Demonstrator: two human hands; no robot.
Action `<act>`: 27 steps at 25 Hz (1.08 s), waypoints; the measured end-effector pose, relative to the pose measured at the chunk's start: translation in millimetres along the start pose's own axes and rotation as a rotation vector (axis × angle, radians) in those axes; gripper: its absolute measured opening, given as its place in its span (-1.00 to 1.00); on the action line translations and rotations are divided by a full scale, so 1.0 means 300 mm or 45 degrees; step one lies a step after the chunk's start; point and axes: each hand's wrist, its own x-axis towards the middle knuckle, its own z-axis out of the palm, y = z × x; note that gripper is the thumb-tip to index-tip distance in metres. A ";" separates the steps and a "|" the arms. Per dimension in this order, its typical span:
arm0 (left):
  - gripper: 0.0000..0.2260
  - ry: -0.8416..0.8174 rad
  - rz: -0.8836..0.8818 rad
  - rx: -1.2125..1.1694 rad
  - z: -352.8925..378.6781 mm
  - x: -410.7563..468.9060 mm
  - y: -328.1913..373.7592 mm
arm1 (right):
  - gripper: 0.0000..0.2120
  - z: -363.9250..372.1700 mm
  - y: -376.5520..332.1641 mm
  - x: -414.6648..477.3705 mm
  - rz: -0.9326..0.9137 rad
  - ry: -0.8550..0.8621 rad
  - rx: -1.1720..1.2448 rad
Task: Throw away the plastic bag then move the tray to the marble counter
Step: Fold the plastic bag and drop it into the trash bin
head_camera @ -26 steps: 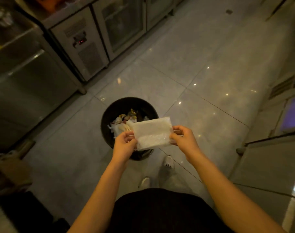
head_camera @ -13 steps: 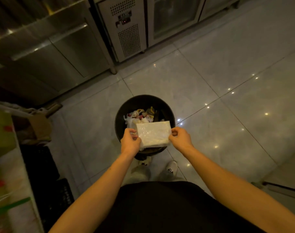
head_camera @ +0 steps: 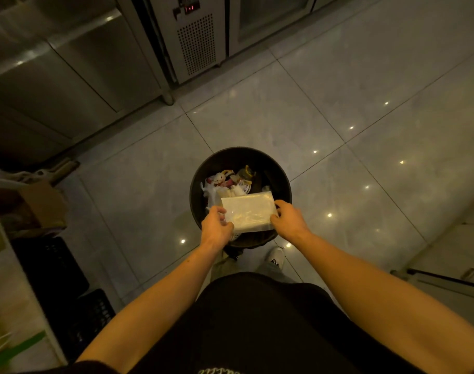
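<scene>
- Sitting at the far left edge: a cardboard box (head_camera: 43, 206) on the floor, with dark crates (head_camera: 55, 268) just below it in the frame.
- Running along the upper left: stainless steel cabinets (head_camera: 68, 76), meeting a refrigeration unit (head_camera: 196, 41) with a perforated vent panel and a small red display.
- Reaching forward from the lower left: the left hand (head_camera: 217, 229), its fingers (head_camera: 222, 211) pinching the left edge of the plastic bag (head_camera: 248, 213), thumb underneath and fingertips closed on the film.
- Hanging flat between both hands, directly over the near half of the trash bin (head_camera: 200, 190): the plastic bag, translucent and whitish, not yet dropped.
- Standing on the pale tiled floor (head_camera: 338, 103) at centre: the round dark trash bin, already holding crumpled white and coloured waste (head_camera: 227, 179) in its far half.
- Gripping the bag's right edge: the right hand (head_camera: 288, 220), fingers curled and closed on the film.
- Peeking out just below the bin, near its base: a white shoe (head_camera: 277, 257).
- Glinting across the tiles to the right: small reflected ceiling lights.
- Showing at the lower right edge: a pale cabinet (head_camera: 452, 255), too blurred to make out further.
</scene>
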 end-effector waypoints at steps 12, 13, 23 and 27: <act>-0.60 -0.065 0.255 0.201 -0.044 0.035 -0.026 | -0.56 0.009 -0.070 -0.009 0.018 0.063 -0.020; -0.61 -0.065 0.296 0.217 -0.049 0.036 -0.017 | -0.54 0.001 -0.076 -0.016 -0.003 0.081 -0.008; -0.62 -0.226 0.918 0.525 0.009 0.026 0.199 | -0.53 -0.101 0.007 -0.173 0.000 0.481 0.227; -0.64 -0.321 1.161 0.638 0.113 -0.058 0.307 | -0.51 -0.148 0.125 -0.298 0.103 0.730 0.210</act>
